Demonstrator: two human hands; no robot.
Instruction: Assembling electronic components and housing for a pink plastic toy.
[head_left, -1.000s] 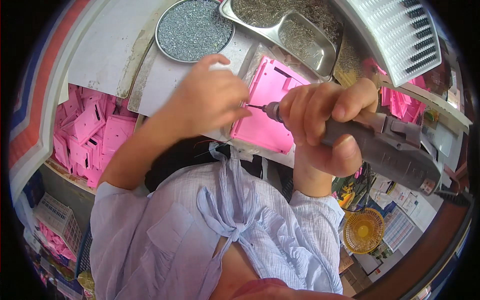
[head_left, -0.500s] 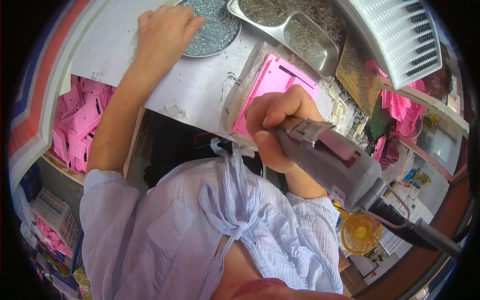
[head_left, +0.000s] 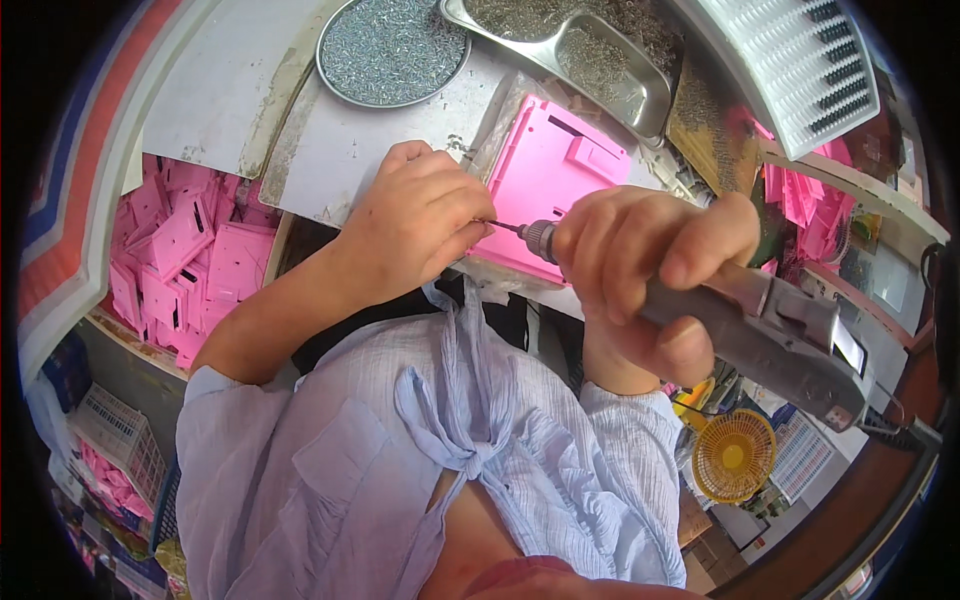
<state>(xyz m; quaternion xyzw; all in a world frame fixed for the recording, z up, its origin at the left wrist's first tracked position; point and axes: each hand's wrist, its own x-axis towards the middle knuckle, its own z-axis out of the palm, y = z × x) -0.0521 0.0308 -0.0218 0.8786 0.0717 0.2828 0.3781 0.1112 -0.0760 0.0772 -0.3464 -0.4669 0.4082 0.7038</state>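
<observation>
My right hand (head_left: 650,270) grips a grey electric screwdriver (head_left: 760,345), its bit directed left. Its thin dark bit (head_left: 508,227) reaches the fingertips of my left hand (head_left: 420,220). Those fingers are pinched together at the bit's end; anything between them is too small to make out. Just beyond and beneath the bit lies a pink plastic panel (head_left: 540,180) with a dark slot and a raised bar. My right hand and the screwdriver hide its near right part.
A round metal tray (head_left: 322,52) of small silvery screws stands at the back, beside a divided steel tray (head_left: 655,110) of small metal parts. Pink panels (head_left: 185,240) fill a bin at left. A white bristled rack (head_left: 800,85) and yellow basket (head_left: 735,455) are at right.
My left hand has left the round tray and come down right to the screwdriver's bit. My right hand has moved right, turning the screwdriver so that its bit shows.
</observation>
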